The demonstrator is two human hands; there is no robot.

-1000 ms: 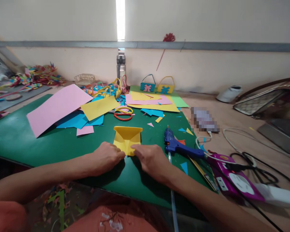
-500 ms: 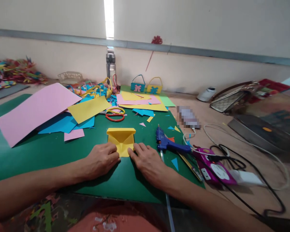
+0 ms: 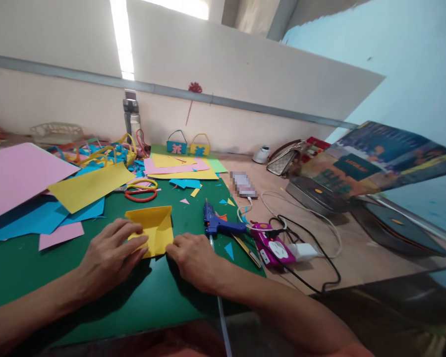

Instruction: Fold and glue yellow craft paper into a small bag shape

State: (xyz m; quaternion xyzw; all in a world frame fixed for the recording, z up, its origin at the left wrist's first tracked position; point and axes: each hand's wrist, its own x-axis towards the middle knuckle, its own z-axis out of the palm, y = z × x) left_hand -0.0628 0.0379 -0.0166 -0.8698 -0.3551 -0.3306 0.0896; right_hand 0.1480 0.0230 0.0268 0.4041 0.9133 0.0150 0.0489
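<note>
A small yellow folded paper [image 3: 156, 233] stands partly raised off the green board [image 3: 163, 302], its back flap upright and creases across its middle. My left hand [image 3: 113, 255] has the paper's left side between its fingers and thumb. At the lower right corner, my right hand [image 3: 193, 258] pinches the edge with curled fingers. Just right of that hand lies a blue glue gun [image 3: 221, 224] with a clear glue stick [image 3: 221, 307] trailing from it. Scissors [image 3: 141, 191] with yellow and red handles lie beyond the paper.
Pink [image 3: 18, 173], yellow [image 3: 91, 183] and blue sheets lie at left, with paper scraps behind. Two small paper bags [image 3: 177, 145] stand at the back. On the right are a phone [image 3: 243, 184], a purple power strip [image 3: 271, 248], cables and a dark case [image 3: 315, 193].
The camera view has swung right. The yellow paper's back flap has gone from folded over to raised, and my left hand has opened somewhat along its left side.
</note>
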